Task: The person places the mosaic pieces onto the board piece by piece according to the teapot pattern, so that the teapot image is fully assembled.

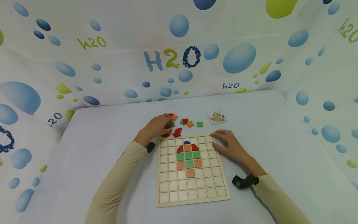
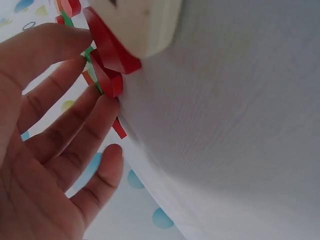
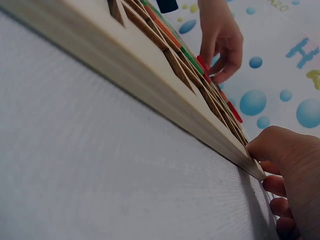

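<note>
My left hand (image 1: 156,126) reaches over the loose pieces beyond the board's far left corner. In the left wrist view its fingers stretch out with their tips right at a red rounded piece (image 2: 107,77) and some green ones. A second red piece (image 2: 112,47) lies by the thumb. My right hand (image 1: 230,147) holds the far right corner of the wooden grid board (image 1: 193,195), thumb on the rim and fingers round the edge. Orange squares (image 1: 190,173), green squares (image 1: 188,155), red quarter-rounds (image 1: 195,147) and a blue half-round (image 1: 186,142) form a figure on the board.
Past the board lie two red quarter-rounds (image 1: 178,130), an orange square (image 1: 190,124) and a green square (image 1: 199,124). A small pattern card (image 1: 217,117) lies further right. White printed cloth (image 1: 126,77) rises behind the table.
</note>
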The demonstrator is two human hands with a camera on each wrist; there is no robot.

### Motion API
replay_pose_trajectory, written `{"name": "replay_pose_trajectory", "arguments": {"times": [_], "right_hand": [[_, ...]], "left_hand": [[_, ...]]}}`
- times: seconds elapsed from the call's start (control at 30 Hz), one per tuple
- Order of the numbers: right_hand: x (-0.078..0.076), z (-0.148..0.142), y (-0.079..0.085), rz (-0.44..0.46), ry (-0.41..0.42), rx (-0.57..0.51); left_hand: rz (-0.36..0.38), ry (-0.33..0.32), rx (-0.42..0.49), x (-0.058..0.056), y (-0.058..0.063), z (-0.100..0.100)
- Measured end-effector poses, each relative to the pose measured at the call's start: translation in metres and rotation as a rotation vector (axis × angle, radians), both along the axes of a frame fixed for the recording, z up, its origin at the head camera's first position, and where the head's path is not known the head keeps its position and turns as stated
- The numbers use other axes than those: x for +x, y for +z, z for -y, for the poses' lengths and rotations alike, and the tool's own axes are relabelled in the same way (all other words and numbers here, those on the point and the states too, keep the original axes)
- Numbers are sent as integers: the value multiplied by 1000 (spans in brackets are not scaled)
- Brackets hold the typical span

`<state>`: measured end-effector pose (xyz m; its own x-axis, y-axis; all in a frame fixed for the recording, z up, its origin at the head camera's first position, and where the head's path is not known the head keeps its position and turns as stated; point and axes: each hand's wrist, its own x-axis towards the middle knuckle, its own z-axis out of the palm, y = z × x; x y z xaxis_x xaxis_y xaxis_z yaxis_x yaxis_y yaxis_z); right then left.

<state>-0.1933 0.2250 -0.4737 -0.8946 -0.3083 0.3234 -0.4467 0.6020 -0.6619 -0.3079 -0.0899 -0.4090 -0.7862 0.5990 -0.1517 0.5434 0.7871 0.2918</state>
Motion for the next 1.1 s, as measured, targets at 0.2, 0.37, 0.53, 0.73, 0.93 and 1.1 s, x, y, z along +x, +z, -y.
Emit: {"name": "replay_pose_trajectory", "arguments": {"times": [0.2, 0.37, 0.53, 0.73, 0.93, 1.1], "right_hand": [[1, 1, 0, -11, -1, -1], [1, 1, 1, -12, 0, 1], [1, 1, 0, -14, -3, 3], [1, 1, 0, 3, -2, -8], [1, 1, -1, -3, -5, 5], [0, 1, -1, 8, -5, 6]], "left_hand": [[-20, -7, -21, -1, 0, -1], [-45, -36, -19, -1, 0, -2], [-67, -91, -10, 0, -2, -1], [-85, -121, 27, 4, 1, 0], [-59, -128, 76, 10, 2, -1], [-49, -130, 112, 17, -2, 0]]}}
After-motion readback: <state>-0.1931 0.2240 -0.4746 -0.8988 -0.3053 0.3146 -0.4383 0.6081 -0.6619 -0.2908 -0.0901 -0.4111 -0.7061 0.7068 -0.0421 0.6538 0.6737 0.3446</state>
